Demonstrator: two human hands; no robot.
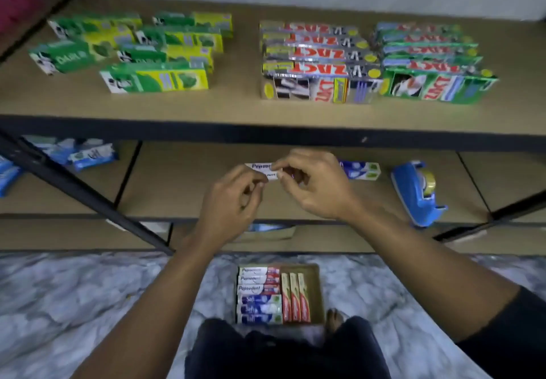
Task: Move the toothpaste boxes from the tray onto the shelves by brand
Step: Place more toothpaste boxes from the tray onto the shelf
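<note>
While left hand (233,198) and right hand (313,186) fingers pinch a Pepsodent box (261,166) (maybe two?), it's mid-placing; next needs lowering onto the shelf (177,189).

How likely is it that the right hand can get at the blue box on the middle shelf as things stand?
Probably yes, once freed. The right hand pinches the Pepsodent box together with the left hand, so it is occupied. The blue box lies just beside it on the same shelf, with nothing visible between.
</note>
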